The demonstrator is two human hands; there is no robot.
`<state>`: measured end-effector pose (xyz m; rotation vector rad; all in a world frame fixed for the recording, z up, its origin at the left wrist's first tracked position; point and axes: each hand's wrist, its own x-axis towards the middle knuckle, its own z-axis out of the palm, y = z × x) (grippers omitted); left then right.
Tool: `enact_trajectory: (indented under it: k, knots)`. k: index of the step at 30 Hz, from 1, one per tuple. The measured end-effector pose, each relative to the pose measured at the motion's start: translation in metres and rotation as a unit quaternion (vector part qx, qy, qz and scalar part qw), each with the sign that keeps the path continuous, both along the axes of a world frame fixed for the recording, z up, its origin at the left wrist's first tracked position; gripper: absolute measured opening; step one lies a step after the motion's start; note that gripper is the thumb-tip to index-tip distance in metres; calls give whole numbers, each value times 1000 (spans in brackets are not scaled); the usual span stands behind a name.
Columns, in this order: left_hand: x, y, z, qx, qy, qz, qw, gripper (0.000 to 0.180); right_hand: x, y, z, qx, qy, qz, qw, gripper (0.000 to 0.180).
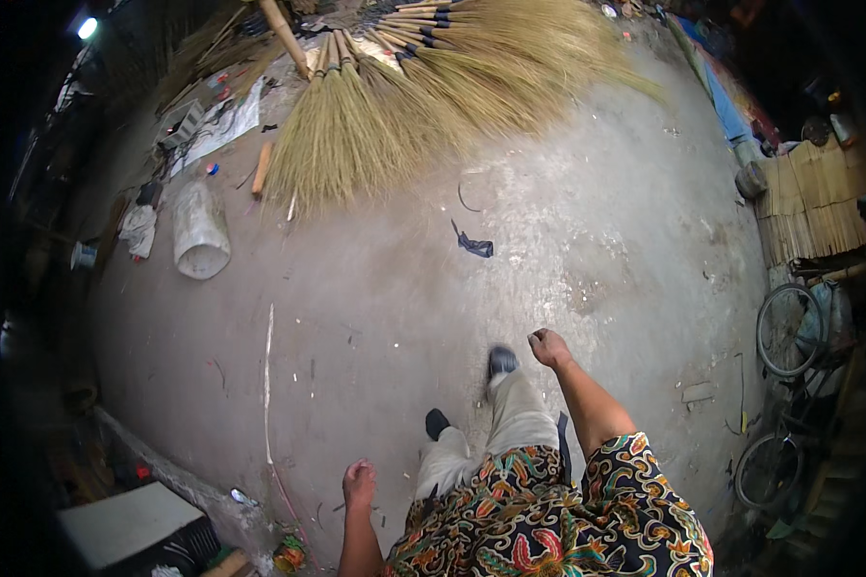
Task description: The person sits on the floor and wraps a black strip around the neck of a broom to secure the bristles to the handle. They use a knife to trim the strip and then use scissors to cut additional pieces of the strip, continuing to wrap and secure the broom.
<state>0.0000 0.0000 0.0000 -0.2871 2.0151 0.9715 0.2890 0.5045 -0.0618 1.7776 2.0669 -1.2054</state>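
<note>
My right hand (549, 348) hangs ahead of my body over the floor, fingers curled in, with nothing visible in it. Lower on the left, my left hand (360, 483) hangs beside my leg, its fingers loosely curled and no object showing. Neither hand touches anything. Ahead, a fan of grass brooms (346, 144) lies on the concrete floor (385, 288), bristles toward me. More brooms (491, 67) with dark-bound handles are spread behind to the right. A scrap of black plastic (474, 243) lies between me and the brooms.
A whitish cylinder (200, 231) and a short wooden piece (262, 168) lie at the left. Along the right edge stand a bicycle (791, 332) and a slatted bamboo panel (818, 197). A pale-topped box (130, 524) is at lower left. A pale strip (268, 385) runs along the floor.
</note>
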Motion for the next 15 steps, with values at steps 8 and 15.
enact_trajectory:
  k: [8, 15]
  knots:
    - [23, 56, -22, -74, -56, -6, 996, 43, -107, 169, -155, -81, -61, 10, 995, 45]
    - [127, 106, -60, -153, -267, 87, 947, 48, -177, 257, -297, -49, -37, 26, 998, 46]
